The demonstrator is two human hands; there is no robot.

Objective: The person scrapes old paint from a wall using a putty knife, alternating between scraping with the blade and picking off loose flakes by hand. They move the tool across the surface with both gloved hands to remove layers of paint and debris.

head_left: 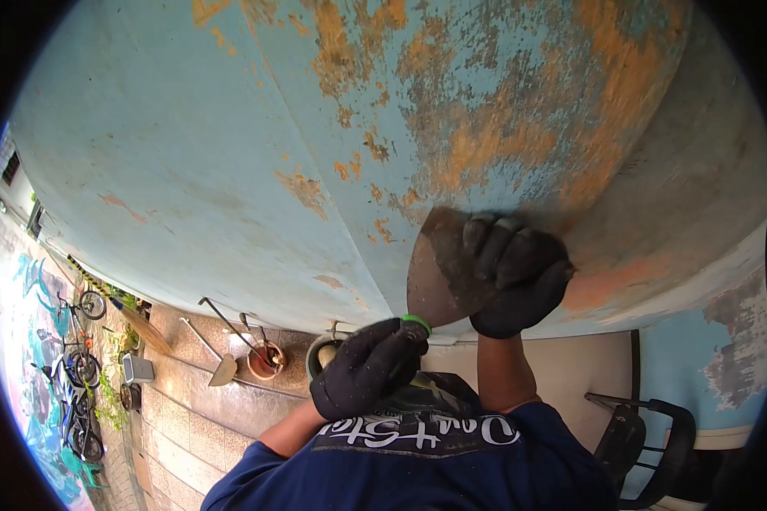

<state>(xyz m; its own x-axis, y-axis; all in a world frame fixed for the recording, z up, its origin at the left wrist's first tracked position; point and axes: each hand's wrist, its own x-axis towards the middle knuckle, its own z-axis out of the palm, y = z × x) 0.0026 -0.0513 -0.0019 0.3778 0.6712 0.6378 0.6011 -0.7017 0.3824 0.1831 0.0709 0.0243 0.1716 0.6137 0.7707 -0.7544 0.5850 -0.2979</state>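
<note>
A broad scraper [437,271] with a brownish blade and a green collar leans against the peeling curved wall [520,111]. My left hand [368,368], in a black glove, is closed round its handle, just below the collar. On the blade's right side my right hand [522,271], also gloved in black, has its fingers curled tightly; the far edge of the blade is hidden behind them. Above both hands, light blue paint is worn through to orange and grey patches. Part of the wall beside my right hand looks dark and smeared.
A terracotta pot [267,361], a greenish bucket [320,351] and a long-handled dustpan [223,371] stand on the tiled floor [187,417] to the left. Bicycles [83,368] line the painted wall farther left. A black chair [656,439] stands at lower right.
</note>
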